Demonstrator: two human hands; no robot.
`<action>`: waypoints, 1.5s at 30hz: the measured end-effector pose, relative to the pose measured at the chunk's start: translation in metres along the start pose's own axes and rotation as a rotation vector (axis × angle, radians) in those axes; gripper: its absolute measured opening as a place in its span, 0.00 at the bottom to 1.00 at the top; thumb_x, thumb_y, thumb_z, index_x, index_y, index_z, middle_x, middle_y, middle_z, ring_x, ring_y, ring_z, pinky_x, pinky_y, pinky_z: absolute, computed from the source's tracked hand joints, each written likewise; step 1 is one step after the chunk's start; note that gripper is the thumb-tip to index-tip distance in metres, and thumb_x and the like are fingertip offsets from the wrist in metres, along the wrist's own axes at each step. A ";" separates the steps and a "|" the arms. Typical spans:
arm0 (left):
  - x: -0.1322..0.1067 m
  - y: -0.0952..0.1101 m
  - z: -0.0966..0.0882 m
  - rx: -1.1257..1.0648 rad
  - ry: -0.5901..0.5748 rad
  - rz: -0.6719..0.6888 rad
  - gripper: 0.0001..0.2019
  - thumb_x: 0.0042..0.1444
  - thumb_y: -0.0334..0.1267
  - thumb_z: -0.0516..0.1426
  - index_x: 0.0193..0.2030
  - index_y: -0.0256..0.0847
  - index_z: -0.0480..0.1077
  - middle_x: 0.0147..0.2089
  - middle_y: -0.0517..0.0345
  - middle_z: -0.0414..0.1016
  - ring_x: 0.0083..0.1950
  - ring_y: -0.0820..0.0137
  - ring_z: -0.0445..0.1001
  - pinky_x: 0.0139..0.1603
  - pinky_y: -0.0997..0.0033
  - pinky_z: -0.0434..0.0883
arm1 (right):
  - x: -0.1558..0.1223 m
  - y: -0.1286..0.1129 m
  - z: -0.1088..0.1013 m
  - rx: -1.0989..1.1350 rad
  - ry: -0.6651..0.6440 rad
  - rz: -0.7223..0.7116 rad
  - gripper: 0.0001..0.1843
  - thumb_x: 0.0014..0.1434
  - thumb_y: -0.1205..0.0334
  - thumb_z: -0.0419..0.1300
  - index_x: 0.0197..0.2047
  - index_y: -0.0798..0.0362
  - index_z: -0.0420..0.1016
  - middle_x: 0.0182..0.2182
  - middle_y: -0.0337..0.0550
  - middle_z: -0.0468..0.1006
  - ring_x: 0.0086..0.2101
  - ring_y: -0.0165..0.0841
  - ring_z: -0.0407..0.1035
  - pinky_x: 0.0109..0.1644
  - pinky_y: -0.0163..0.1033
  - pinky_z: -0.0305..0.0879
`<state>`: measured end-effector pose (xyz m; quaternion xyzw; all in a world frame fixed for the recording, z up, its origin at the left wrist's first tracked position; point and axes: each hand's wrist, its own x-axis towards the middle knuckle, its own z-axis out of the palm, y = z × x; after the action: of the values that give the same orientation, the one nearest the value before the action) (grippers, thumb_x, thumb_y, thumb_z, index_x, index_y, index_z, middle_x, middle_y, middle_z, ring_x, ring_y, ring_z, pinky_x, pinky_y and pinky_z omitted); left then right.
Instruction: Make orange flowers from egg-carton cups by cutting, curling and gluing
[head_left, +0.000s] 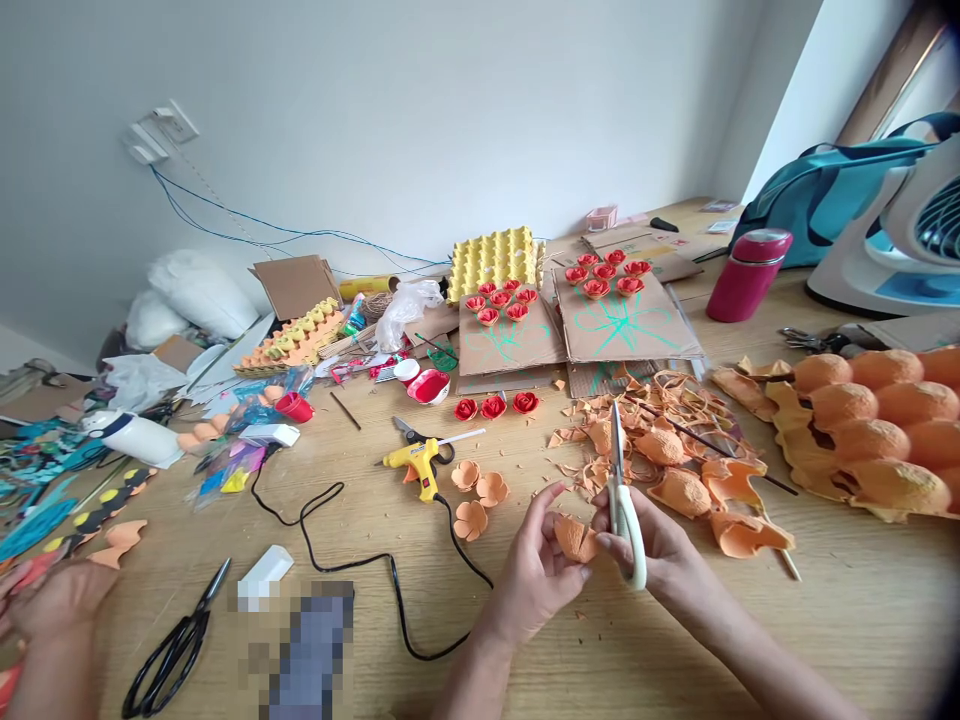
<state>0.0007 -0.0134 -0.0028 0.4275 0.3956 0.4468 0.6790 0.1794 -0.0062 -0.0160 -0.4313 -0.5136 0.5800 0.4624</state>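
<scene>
Between the fingers of my left hand [536, 560] is an orange egg carton cup [574, 538] with a slit cut in its side. My right hand [656, 545] holds white-handled scissors [618, 490], blades pointing up and away; their blades look closed. The right fingertips are close to the cup's right edge, and I cannot tell whether they touch it. Just beyond my left hand lie three petal-cut orange cups [471, 520]. Orange carton scraps [660, 440] are heaped past my right hand.
A yellow glue gun [421, 468] trails a black cord across the table. Black scissors [176, 640] lie at front left, near another person's hands [56, 605]. Cardboard pieces [510, 345] with red paper flowers stand behind. An orange egg tray [862, 430] and pink flask [748, 275] are at right.
</scene>
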 end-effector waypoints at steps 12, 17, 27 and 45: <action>0.002 -0.003 0.008 -0.328 0.080 -0.016 0.36 0.44 0.35 0.74 0.61 0.43 0.70 0.49 0.51 0.81 0.52 0.60 0.78 0.57 0.62 0.69 | -0.005 0.008 0.006 -0.093 0.030 -0.076 0.15 0.62 0.52 0.66 0.46 0.47 0.69 0.39 0.40 0.73 0.39 0.37 0.68 0.46 0.41 0.68; 0.001 -0.004 0.007 -0.351 0.210 0.024 0.33 0.46 0.36 0.73 0.61 0.43 0.72 0.45 0.54 0.81 0.47 0.64 0.77 0.56 0.63 0.69 | -0.006 -0.003 0.005 -0.317 -0.013 -0.144 0.09 0.64 0.53 0.61 0.41 0.48 0.69 0.35 0.40 0.74 0.38 0.39 0.69 0.45 0.43 0.67; 0.003 0.001 -0.005 -0.406 0.361 0.173 0.28 0.47 0.38 0.73 0.57 0.48 0.76 0.43 0.59 0.79 0.43 0.70 0.76 0.51 0.69 0.71 | -0.008 -0.012 0.007 -0.776 -0.271 -0.115 0.10 0.65 0.55 0.58 0.35 0.49 0.63 0.34 0.42 0.74 0.36 0.40 0.66 0.43 0.47 0.64; 0.000 0.004 0.000 -0.312 0.334 0.180 0.26 0.48 0.37 0.71 0.55 0.48 0.75 0.44 0.59 0.80 0.44 0.69 0.76 0.55 0.67 0.70 | -0.008 -0.016 0.007 -0.855 -0.293 -0.192 0.09 0.64 0.58 0.61 0.37 0.49 0.64 0.35 0.41 0.72 0.35 0.39 0.66 0.45 0.48 0.63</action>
<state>-0.0008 -0.0122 0.0008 0.2713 0.3889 0.6258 0.6193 0.1754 -0.0148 0.0009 -0.4470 -0.8045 0.3254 0.2171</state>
